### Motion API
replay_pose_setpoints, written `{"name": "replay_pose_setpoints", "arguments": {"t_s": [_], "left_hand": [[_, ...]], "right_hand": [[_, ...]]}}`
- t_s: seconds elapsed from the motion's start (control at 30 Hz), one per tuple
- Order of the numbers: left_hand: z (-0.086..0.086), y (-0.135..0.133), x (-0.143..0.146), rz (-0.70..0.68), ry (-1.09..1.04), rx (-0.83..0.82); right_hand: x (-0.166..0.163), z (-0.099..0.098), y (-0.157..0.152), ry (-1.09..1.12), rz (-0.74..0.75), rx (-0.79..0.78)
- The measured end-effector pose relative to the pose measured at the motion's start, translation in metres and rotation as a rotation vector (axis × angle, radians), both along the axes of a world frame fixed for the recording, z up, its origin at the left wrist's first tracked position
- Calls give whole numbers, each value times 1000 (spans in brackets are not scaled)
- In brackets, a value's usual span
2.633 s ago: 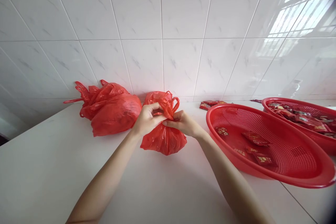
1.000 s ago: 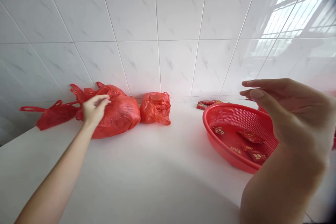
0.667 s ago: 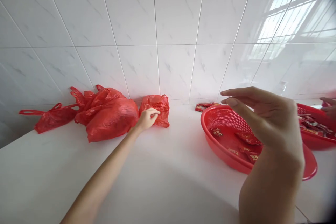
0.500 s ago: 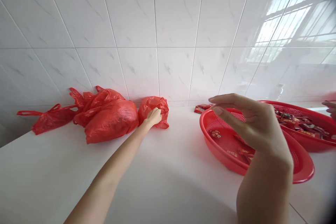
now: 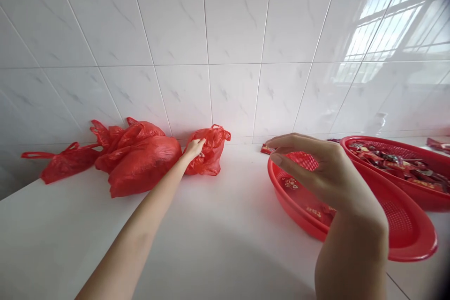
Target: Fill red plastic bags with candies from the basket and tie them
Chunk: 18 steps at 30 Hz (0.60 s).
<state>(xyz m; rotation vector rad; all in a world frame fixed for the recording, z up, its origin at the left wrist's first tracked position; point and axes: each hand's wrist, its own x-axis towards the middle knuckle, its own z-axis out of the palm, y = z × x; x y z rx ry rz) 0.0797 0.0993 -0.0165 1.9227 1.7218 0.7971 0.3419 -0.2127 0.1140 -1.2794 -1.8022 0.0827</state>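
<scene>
At the back of the counter, my left hand [image 5: 195,148] is closed on the left side of a small red plastic bag [image 5: 213,154]. The bag stands against the tiled wall, its crumpled top up; what it holds is hidden. My right hand [image 5: 319,164] hovers over a red oval plastic basket [image 5: 409,236] with thumb and fingers apart, holding nothing. Several red wrapped packets [image 5: 316,211] lie low in that basket, partly covered from sight by my wrist. Just beyond my right fingertips, a small red packet [image 5: 266,149] rests by the wall.
A large, full red plastic bag [image 5: 144,164] and a smaller tied one [image 5: 68,164] sit on the left of the white counter [image 5: 211,234]. Behind the near basket, a second red basket [image 5: 425,199] is filled with wrapped sweets. Another packet [image 5: 438,145] lies at the right edge.
The small bag's top has risen and its shape shifted as my left hand moved to its left side. My right hand moved slightly left. Another person's hand has left the right edge.
</scene>
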Motion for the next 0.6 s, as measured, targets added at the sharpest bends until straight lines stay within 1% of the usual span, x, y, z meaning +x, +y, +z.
{"name": "replay_pose_setpoints", "arguments": {"t_s": [0.07, 0.13, 0.27, 0.37, 0.5, 0.57, 0.6], "left_hand": [[8, -1, -5, 20, -80, 60], [14, -3, -9, 62, -149, 154], [22, -12, -15, 182, -299, 360], [28, -21, -16, 236, -438, 446], [38, -37, -15, 238, -621, 506], [43, -49, -15, 199, -687, 518], [46, -57, -15, 157, -713, 513]], "right_hand": [[-1, 1, 2, -25, 8, -21], [-2, 2, 2, -47, 16, -39], [-4, 2, 4, -79, 11, -70], [-5, 0, 7, -80, 24, -91], [-7, -4, 11, -81, 59, -115], [-8, -5, 14, -84, 70, -132], [-9, -6, 17, -83, 73, -143]]}}
